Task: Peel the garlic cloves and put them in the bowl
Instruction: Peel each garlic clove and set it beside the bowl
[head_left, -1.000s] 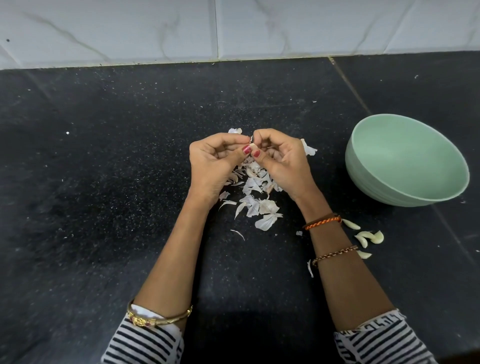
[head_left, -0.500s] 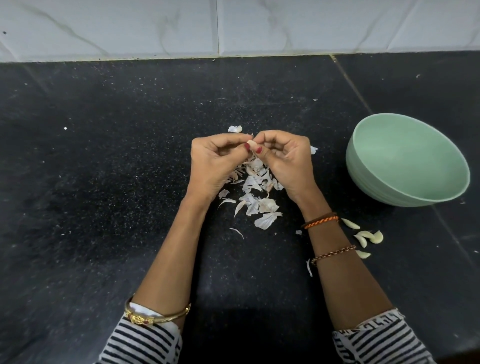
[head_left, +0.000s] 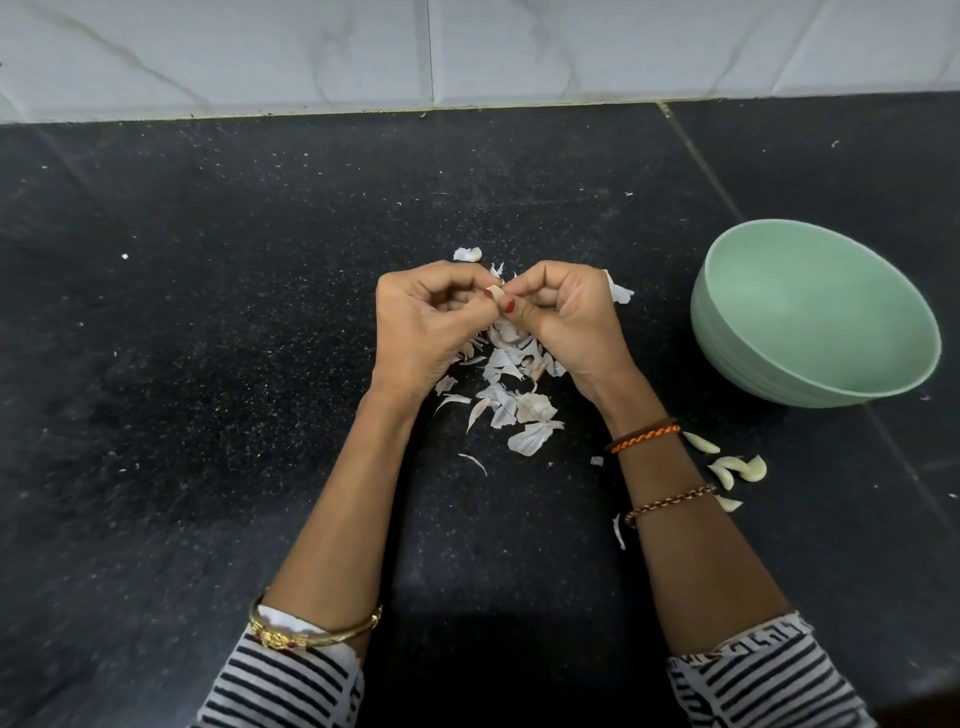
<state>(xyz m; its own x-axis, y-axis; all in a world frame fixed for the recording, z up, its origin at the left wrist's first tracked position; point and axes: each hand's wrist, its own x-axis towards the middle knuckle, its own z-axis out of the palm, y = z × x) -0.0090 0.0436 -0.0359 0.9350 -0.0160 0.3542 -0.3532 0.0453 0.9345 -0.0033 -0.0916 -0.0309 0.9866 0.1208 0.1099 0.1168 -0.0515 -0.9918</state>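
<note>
Left hand (head_left: 426, 322) was raised above the black speckled stone counter (head_left: 208, 364), fingers curled, thumb and forefinger pinching one end of a small pale garlic clove (head_left: 495, 294). Directly below and betw. both hands lay a scatter of white papery garlic skins (head_left: 511, 384), resting on the counter.

Right hand (head_left: 566, 312) met the left at the clove, fingers likewise curled, thumb w/ red-painted nail pressed on the clove's other end. Hands were together, both clamped on the same clove. Whether skin remained on it: could not tell, clove mostly hidden by fingertips.

Beside the right wrist, several peeled pale crescent-shaped garlic cloves (head_left: 732, 467) lay on the counter, not in the bowl. Further right stood the pale green round bowl (head_left: 737, 332), tilted toward the camera; nothing visible inside it.

Judgement: peeling step in hand; transfer not yet done for any clove.

Risks:
- Clove small and slick; excess nail pressure could shoot it out of the pinch.
- Right forearm sat just beside the peeled cloves; a sweep could knock them about.
- Loose skins could get carried into the bowl w/ cloves.
</note>
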